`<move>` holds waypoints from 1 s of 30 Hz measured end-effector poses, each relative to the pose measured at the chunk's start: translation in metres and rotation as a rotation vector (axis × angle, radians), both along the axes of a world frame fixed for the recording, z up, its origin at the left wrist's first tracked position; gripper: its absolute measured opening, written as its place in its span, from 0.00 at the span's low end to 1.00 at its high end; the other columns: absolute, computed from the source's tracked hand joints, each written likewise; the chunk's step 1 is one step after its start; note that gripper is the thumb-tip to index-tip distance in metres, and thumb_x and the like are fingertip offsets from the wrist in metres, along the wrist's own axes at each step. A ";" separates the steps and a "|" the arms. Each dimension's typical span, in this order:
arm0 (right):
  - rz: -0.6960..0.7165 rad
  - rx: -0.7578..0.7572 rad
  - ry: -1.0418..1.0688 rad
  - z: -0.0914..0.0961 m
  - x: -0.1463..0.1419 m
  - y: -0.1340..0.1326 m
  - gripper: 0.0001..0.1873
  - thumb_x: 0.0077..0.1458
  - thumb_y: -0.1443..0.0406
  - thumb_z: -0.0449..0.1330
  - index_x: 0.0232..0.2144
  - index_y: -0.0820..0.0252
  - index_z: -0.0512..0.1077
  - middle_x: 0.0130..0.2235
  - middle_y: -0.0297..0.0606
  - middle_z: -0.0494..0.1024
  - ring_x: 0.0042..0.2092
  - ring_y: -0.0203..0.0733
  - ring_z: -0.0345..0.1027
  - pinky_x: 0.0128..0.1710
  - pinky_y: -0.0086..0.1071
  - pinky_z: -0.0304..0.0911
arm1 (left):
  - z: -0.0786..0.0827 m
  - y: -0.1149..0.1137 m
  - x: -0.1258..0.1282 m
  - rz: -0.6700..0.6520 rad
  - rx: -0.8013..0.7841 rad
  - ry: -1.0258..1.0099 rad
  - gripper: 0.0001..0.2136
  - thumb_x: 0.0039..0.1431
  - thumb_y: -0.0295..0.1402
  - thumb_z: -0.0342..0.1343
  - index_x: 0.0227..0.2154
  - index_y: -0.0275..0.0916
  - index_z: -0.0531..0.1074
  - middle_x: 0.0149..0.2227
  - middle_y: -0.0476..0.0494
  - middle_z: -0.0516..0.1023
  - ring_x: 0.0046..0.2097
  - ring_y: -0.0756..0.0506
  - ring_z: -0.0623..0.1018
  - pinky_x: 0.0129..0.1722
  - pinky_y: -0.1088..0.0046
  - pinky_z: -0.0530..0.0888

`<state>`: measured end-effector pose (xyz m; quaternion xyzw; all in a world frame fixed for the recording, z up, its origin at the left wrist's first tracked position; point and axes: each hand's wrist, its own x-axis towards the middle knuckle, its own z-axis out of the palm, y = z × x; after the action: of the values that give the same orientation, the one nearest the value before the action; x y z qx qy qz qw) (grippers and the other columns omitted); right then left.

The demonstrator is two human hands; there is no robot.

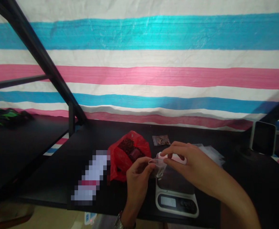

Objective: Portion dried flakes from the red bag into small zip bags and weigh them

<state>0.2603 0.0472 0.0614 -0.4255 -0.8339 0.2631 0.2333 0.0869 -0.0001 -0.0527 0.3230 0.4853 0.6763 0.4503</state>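
**Clear plastic bag** [157,168]: small, light, limp, slippery film, best taken by the rim; held in the air above a digital kitchen scale [176,203]. Left hand [137,181]: grip closed, pinching one side. Right hand [189,162]: grip closed on the opposite rim. On the black surface [58,178]: red plastic bag [127,156] just left of the hands, small packet [160,140] behind them; scale near the front edge.

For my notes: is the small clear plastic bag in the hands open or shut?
Open, it seems: the small clear plastic bag has its mouth parted between the left hand and the right hand.
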 end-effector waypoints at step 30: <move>-0.074 -0.001 -0.390 -0.056 -0.125 0.023 0.05 0.63 0.64 0.66 0.42 0.56 0.81 0.44 0.39 0.87 0.48 0.48 0.79 0.44 0.36 0.62 | -0.009 -0.036 -0.049 0.638 -0.106 0.079 0.21 0.55 0.54 0.68 0.34 0.39 0.78 0.30 0.46 0.83 0.33 0.45 0.80 0.33 0.70 0.78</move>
<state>0.1356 0.0701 0.0053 -0.4991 -0.8468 0.1675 0.0768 0.0383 -0.0358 -0.0614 0.1568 0.6137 0.7440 0.2127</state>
